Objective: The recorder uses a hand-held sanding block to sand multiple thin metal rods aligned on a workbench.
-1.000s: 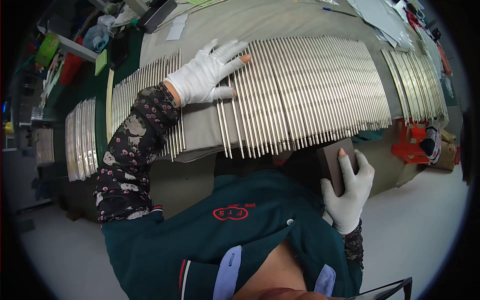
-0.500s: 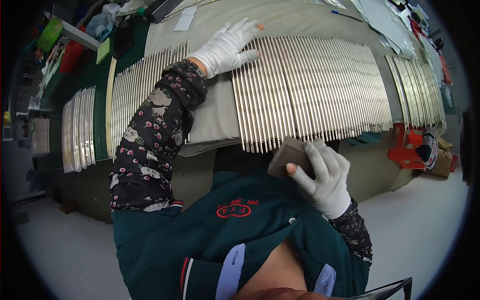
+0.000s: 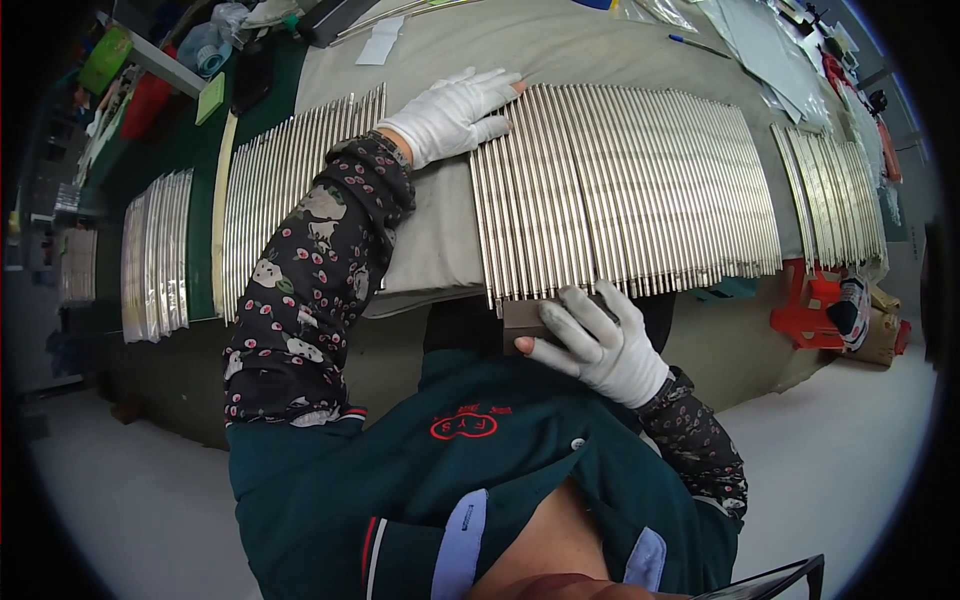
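Note:
A wide row of thin silvery metal rods (image 3: 625, 190) lies side by side on the cloth-covered table, their near ends at the table's front edge. White-gloved with bare fingertips, my left hand (image 3: 455, 115) rests at the row's far left corner. Its fingers are stretched out along the outer rods, thumb apart. A flat grey-brown block (image 3: 524, 318) is in my right hand (image 3: 603, 345), also gloved. The block sits against the near ends of the rods at the left part of the row, partly hidden by my fingers.
More rods (image 3: 285, 170) lie left of my left arm, beyond them plastic-wrapped bundles (image 3: 158, 255). Another bundle (image 3: 830, 195) stands at the right. A blue pen (image 3: 698, 46) and a white paper slip (image 3: 381, 40) lie farther back. A red stool (image 3: 800, 310) is at the lower right.
My right hand has moved left with the block, which is now flush along the rods' near ends instead of tilted below them. My left hand stays at the far corner, shifted only slightly.

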